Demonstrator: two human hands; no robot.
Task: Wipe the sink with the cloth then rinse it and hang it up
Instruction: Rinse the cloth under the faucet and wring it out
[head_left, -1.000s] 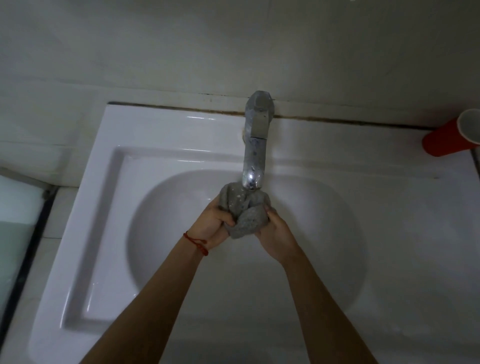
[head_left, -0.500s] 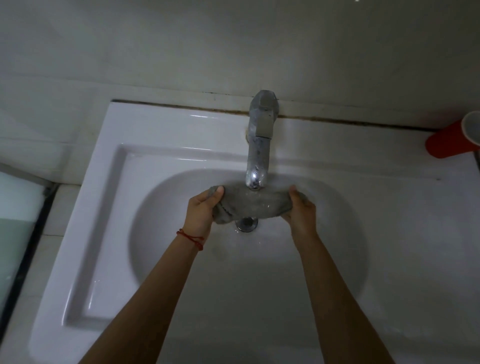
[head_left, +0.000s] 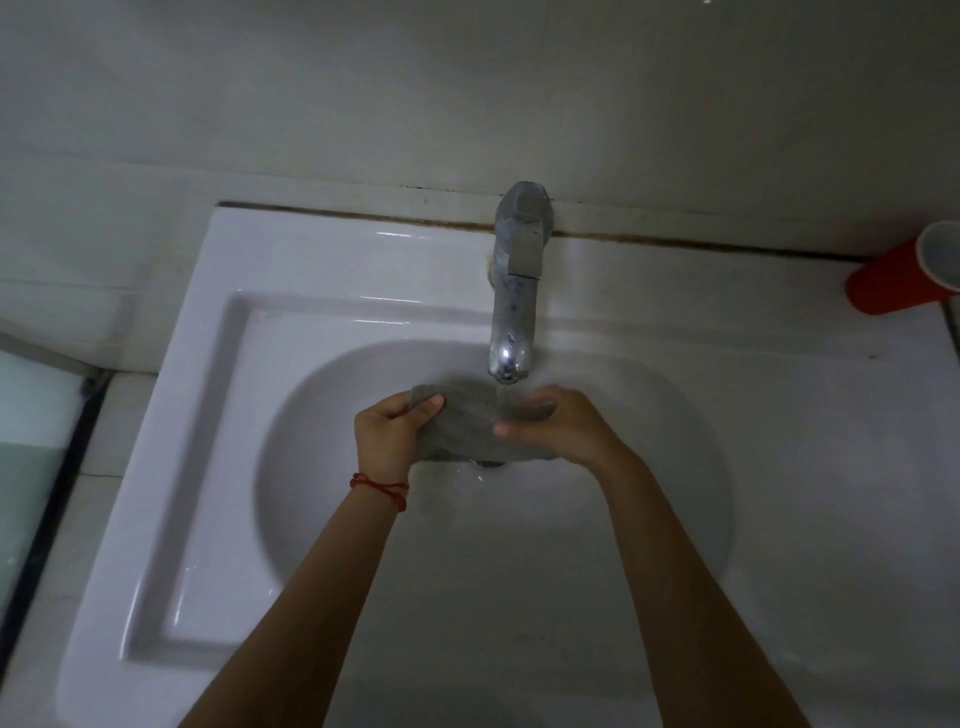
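Observation:
A wet grey cloth (head_left: 467, 423) is held over the bowl of the white sink (head_left: 208, 415), just under the spout of the chrome tap (head_left: 514, 306). Water runs from the spout onto the cloth. My left hand (head_left: 392, 436) grips the cloth's left end, thumb on top. My right hand (head_left: 563, 428) grips the right end, its thumb lying across the cloth's front. The cloth hides most of the drain, of which only an edge shows below it.
A red cup (head_left: 904, 278) lies on its side on the sink's back right ledge. A tiled wall (head_left: 467, 104) rises right behind the tap. A glass panel with a dark frame (head_left: 31, 467) stands to the sink's left.
The cloth was bunched in a ball between both hands, then pulled out wide. Now the hands have come closer together again, folding it under the running water.

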